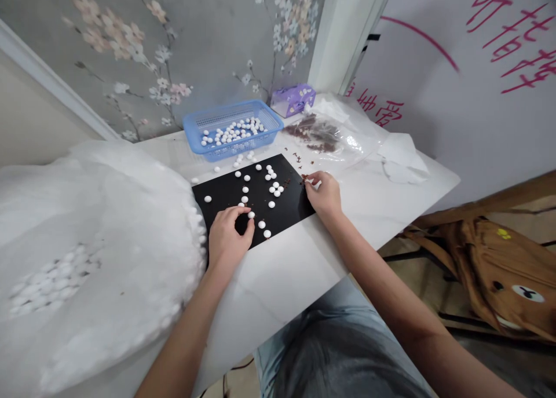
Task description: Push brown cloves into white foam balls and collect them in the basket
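The left hand (230,238) is held loosely curved over the lower part of a black board (291,183), its fingers (243,211) arched and not closed on anything that can be seen, and one of the white beads (251,214) is lying just beside the fingertips. Other beads are scattered across the board, with a small cluster seen above and to the right of that hand. The right hand (324,196) is placed at the board's far right edge, with its fingers (310,181) pinched together around a small pale piece (317,184), which is too small to be identified. Brown bits (304,178) are scattered just beside those fingertips and across the nearby board edge. The board is laid on a white marble-patterned table (273,276). Beyond it, more beads are held in a blue plastic basket (219,115), and a clear plastic bag (315,132) containing dark brown bits is laid to its right, next to a purple tissue box (292,99). A large white bag (91,212) filled with beads is propped at the table's left side, and a brown bear-faced backpack (490,276) is seen on the right, below the table.
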`<state>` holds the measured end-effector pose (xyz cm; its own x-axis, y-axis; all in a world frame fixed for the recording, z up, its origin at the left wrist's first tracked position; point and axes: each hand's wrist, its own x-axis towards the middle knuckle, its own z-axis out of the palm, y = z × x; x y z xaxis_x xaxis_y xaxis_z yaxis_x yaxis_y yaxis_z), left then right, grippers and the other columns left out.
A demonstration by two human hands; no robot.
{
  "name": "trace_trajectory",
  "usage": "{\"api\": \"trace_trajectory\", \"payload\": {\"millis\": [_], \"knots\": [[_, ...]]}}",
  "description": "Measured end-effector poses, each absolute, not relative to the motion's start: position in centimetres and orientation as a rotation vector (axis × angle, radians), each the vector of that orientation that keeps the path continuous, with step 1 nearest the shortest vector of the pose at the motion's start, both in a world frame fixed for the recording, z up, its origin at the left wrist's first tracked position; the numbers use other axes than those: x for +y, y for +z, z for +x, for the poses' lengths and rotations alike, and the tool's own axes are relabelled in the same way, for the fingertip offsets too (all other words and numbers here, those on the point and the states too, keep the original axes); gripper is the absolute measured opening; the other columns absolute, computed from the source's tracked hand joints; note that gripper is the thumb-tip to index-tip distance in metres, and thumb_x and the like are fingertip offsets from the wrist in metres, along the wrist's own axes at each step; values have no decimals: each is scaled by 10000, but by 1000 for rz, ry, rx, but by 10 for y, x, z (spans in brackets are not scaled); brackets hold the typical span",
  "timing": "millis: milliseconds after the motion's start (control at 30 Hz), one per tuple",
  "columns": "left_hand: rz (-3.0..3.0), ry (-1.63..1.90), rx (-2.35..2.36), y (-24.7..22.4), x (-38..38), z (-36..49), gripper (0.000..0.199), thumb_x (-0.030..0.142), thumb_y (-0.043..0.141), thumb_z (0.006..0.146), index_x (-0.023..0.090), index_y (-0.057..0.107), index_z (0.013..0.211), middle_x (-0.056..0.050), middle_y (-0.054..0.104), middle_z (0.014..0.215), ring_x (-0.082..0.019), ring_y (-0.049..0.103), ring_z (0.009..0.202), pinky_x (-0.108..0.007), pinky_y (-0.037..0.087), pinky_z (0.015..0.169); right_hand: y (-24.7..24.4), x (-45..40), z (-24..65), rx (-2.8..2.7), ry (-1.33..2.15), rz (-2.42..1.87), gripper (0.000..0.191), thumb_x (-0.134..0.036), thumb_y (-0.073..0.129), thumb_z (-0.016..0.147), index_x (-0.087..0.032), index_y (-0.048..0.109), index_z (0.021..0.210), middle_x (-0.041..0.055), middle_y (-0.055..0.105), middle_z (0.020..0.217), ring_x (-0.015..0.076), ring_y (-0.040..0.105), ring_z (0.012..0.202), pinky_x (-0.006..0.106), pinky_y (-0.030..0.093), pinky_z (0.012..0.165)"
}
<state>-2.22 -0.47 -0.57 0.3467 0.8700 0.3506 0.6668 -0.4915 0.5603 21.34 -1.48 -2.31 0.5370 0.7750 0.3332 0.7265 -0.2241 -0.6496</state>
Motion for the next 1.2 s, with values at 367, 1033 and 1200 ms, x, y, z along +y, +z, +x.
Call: {"api": "trace_trajectory", "payload": {"millis": [367, 1033, 1200], "knots": [[2426, 772, 1297, -3, -7, -20, 223, 318, 539, 824, 233, 638, 1004, -47, 661, 994, -221, 549, 954, -358, 440, 850, -21, -15, 209, -1322, 114, -1944, 127, -189, 480, 755, -196, 606, 746, 51, 579, 795, 182, 527, 646, 311, 401, 594], [2624, 672, 1167, -7, -8, -19, 325, 248, 364, 913, 136, 601, 1104, -90, 608, 947, -207, 520, 891, -321, 440, 836, -10, -24, 165, -1742, 436, -1541, 56, -207, 461, 846, -195, 513, 832, 29, 597, 952, 82, 457, 511, 237, 388, 557], [2693, 708, 1152, -9, -6, -21, 311, 249, 390, 906, 133, 608, 1094, -84, 622, 906, -205, 532, 877, -316, 464, 797, -9, -28, 157, -1951, 302, -1642, 118, -214, 399, 886, -199, 516, 897, 43, 621, 948, 153, 572, 736, 240, 357, 569]]}}
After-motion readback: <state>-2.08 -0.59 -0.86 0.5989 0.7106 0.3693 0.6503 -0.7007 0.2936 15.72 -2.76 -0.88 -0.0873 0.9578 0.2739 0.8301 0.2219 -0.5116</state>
